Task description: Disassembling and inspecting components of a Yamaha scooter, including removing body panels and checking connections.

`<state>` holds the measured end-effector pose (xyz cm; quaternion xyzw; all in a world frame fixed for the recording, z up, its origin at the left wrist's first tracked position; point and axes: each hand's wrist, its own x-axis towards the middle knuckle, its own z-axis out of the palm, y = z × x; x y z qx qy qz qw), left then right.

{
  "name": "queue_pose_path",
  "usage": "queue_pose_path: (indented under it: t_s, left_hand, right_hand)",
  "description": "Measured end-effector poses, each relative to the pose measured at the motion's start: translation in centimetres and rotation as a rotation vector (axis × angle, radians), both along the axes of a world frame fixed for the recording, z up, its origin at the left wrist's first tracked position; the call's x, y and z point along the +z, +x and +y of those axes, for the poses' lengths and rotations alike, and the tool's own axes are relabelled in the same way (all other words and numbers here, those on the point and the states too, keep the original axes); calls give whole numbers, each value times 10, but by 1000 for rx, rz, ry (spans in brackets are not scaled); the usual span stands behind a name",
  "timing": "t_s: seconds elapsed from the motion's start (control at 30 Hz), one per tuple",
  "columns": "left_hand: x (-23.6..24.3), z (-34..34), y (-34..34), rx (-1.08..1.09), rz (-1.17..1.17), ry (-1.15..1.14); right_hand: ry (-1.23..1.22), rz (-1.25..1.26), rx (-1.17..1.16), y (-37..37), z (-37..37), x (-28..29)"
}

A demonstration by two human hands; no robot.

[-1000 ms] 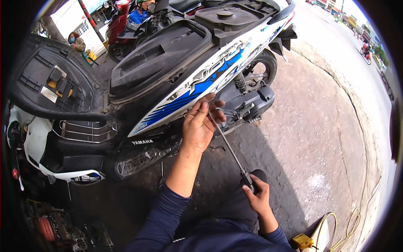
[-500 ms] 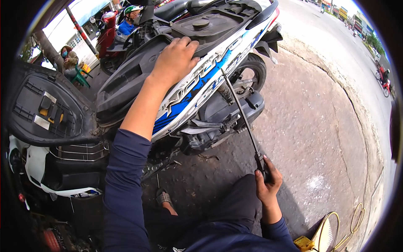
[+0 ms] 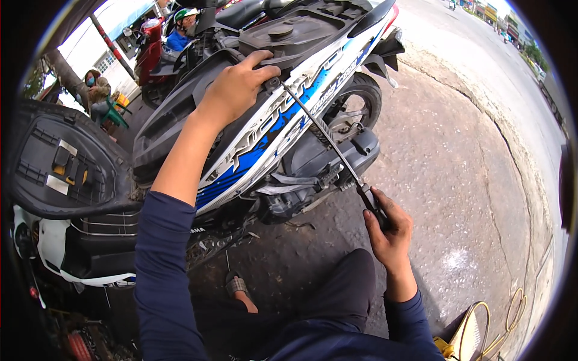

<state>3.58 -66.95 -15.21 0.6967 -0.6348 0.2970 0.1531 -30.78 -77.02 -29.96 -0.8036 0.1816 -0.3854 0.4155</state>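
A scooter with white and blue side panels [image 3: 268, 129] stands before me with its seat [image 3: 66, 153] tipped up at the left. On the rim between its black under-seat bin [image 3: 174, 114] and the side panel lies my left hand [image 3: 232, 90], thumb and forefinger spread apart; its other fingertips are hidden. My right hand [image 3: 391, 231] is closed round the black handle of a long screwdriver [image 3: 328, 138]. The thin shaft slants up and left across the panel. Its tip is at the panel's upper edge, right beside my left thumb; whether it touches a screw I cannot tell.
The rear wheel [image 3: 359, 105] and black engine casing [image 3: 331, 159] lie below the panel. Behind are a red scooter [image 3: 150, 51], a person in a green helmet [image 3: 186, 18] and a seated person [image 3: 95, 90]. A yellow hose [image 3: 512, 313] lies at lower right.
The screwdriver has moved up and left, its tip going from the panel's middle to its upper edge. My right hand has risen slightly; my left hand has shifted left and spread its fingers.
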Motion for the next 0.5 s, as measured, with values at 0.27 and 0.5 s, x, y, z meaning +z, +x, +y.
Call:
queue_pose_path:
  t_s: [0.27, 0.5]
  left_hand:
    - [13, 6, 3, -61, 47, 155]
    - [9, 7, 6, -68, 85, 145]
  right_hand:
    - [-119, -77, -14, 19, -5, 5]
    - [219, -84, 37, 19, 3, 10]
